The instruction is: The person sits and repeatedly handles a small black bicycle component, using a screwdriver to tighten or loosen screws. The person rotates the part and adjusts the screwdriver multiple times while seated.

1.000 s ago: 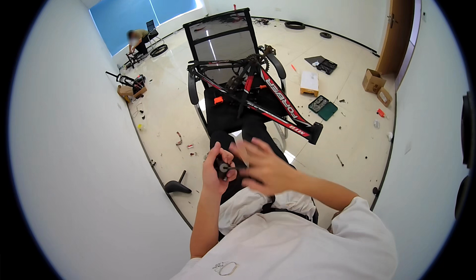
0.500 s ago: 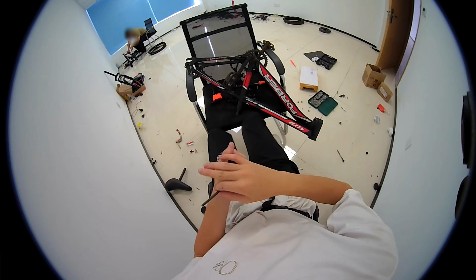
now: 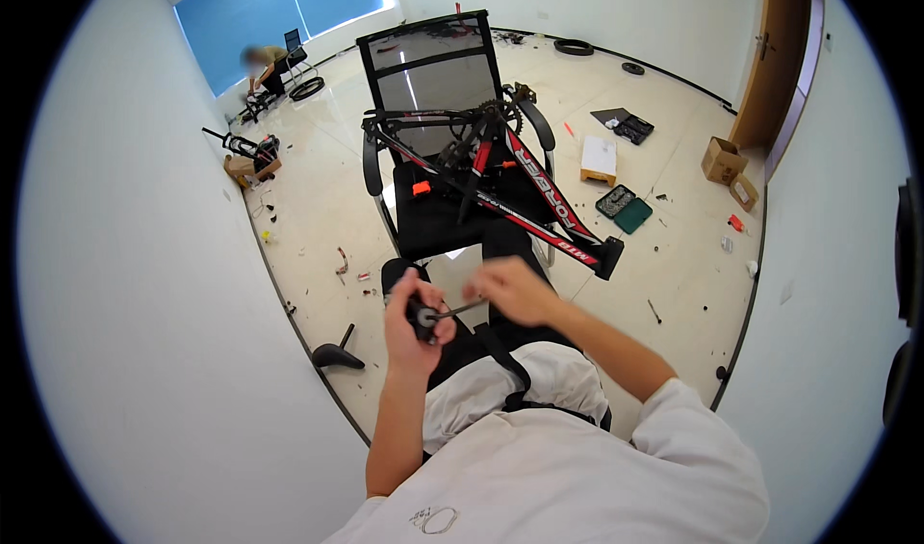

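Note:
My left hand [image 3: 406,324] is wrapped round a small black part [image 3: 421,332] with a round grey end; its exact kind does not show. From that end a thin dark rod [image 3: 460,309] runs toward my right hand [image 3: 515,292]. The right fingers, somewhat blurred, are closed at the rod's far end. Both hands are above my lap. Beyond them a black, red and white bicycle frame [image 3: 547,194] lies across the seat of a black mesh chair [image 3: 423,241], its crank and chainring [image 3: 500,116] toward the backrest. A small orange-red object [image 3: 421,189] lies on the seat.
On the floor to the right are a green tool case [image 3: 630,212], a white-topped box [image 3: 599,159], a black case [image 3: 633,128] and cardboard boxes [image 3: 722,162]. A bicycle saddle [image 3: 337,355] lies at left, near a wall. Another person [image 3: 265,70] crouches far back left.
My hands were together, the right over the left. They have come apart: the right moved to the right, the left turned so the black part's round end shows, and the rod now points rightward.

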The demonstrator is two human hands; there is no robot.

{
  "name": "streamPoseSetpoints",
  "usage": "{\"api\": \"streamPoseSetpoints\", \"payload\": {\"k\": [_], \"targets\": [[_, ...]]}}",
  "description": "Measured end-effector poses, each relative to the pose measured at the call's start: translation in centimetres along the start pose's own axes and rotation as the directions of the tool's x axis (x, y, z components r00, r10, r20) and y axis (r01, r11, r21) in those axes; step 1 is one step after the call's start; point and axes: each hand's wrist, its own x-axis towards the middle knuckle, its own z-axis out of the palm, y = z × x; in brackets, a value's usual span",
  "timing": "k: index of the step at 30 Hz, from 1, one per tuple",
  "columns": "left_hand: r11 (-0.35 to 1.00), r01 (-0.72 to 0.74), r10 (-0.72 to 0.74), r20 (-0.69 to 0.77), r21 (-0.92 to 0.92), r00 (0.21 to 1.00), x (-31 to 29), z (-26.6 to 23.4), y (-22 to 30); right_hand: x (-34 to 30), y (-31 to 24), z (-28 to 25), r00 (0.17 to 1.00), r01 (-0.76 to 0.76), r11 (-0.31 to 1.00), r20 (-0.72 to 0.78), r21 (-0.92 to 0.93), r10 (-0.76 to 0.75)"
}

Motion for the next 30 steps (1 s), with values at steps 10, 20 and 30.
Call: {"api": "streamPoseSetpoints", "payload": {"k": [10, 20, 30], "targets": [[0.977, -0.165, 0.190, -0.192, 0.137, 0.963, 0.2, -3.0, -5.9, 0.7, -10.8, 5.6, 0.894, 0.271, 0.957, 0.341, 0.108, -0.292], [0.985, -0.165, 0.170, -0.148, 0.046, 0.974, 1.2, -2.3, -0.7, -2.3, -4.3, 1.8, 0.753, -0.279, 0.929, 0.545, -0.243, 0.369], [0.985, -0.160, 0.168, -0.144, 0.065, 0.975, 0.4, -2.4, -6.7, 4.0, -9.8, 3.7, 0.926, 0.268, 0.963, 0.267, 0.034, -0.267]]}}
